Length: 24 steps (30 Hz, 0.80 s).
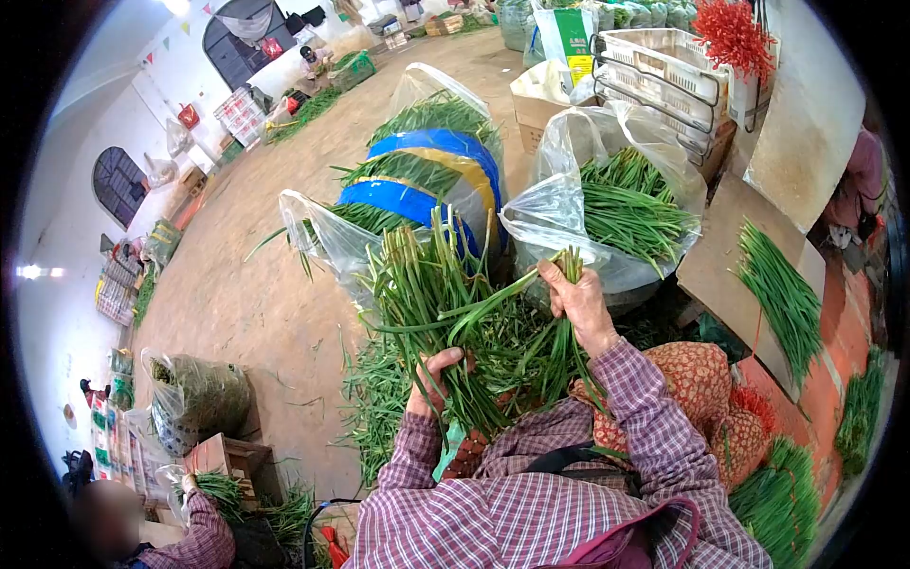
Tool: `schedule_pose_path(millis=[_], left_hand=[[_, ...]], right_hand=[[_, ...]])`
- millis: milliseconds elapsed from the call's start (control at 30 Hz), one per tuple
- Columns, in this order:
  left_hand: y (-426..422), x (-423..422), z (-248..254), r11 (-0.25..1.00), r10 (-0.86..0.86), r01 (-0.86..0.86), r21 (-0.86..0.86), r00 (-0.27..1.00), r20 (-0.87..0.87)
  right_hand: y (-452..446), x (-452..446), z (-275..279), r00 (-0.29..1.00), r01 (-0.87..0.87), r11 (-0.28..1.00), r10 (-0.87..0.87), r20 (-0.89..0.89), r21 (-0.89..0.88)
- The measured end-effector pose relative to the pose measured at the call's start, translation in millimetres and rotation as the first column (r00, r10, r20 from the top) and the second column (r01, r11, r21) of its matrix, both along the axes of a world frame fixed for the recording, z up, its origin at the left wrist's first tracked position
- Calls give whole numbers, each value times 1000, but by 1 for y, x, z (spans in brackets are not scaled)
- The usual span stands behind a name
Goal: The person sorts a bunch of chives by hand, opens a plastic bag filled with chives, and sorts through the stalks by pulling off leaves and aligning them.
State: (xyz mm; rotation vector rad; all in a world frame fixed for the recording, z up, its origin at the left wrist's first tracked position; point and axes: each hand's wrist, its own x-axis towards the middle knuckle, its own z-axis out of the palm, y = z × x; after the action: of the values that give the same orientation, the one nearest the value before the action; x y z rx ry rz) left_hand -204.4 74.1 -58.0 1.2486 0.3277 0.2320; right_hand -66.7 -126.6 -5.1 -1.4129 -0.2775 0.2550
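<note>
My left hand is wrapped round a large loose bunch of garlic chives, their cut ends pointing up and away from me. To its right, my right hand grips a smaller bunch near its top, the leaves hanging down over my lap. A few bent leaves stretch across between the two bunches. Below and around my hands lies a heap of loose leaves. Just beyond my right hand stands a clear plastic bag filled with neat green bundles.
Ahead, blue-banded bags hold more greens. At the right, a tied bundle lies on cardboard, near white crates and red ties. A co-worker's sleeve shows at lower left, beside a wooden crate.
</note>
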Motion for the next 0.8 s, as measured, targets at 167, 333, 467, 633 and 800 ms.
schedule_pose_path(millis=[167,333,467,633,800], left_hand=[[-2,-2,-6,995,33,-35,-94,999,-24],[6,-1,-11,975,-70,70,-212,998,6],[12,-5,-12,957,-32,46,-285,998,55],[27,-12,-13,929,44,-12,-369,996,78],[39,-16,-15,943,94,-82,-324,995,22]], right_hand=[[-4,7,3,931,154,974,-88,354,-163],[-8,15,8,864,149,968,-27,503,-203],[-21,32,13,645,251,917,79,760,-309],[-56,65,7,575,554,745,-19,818,-372],[-63,42,-1,809,254,757,175,561,-602]])
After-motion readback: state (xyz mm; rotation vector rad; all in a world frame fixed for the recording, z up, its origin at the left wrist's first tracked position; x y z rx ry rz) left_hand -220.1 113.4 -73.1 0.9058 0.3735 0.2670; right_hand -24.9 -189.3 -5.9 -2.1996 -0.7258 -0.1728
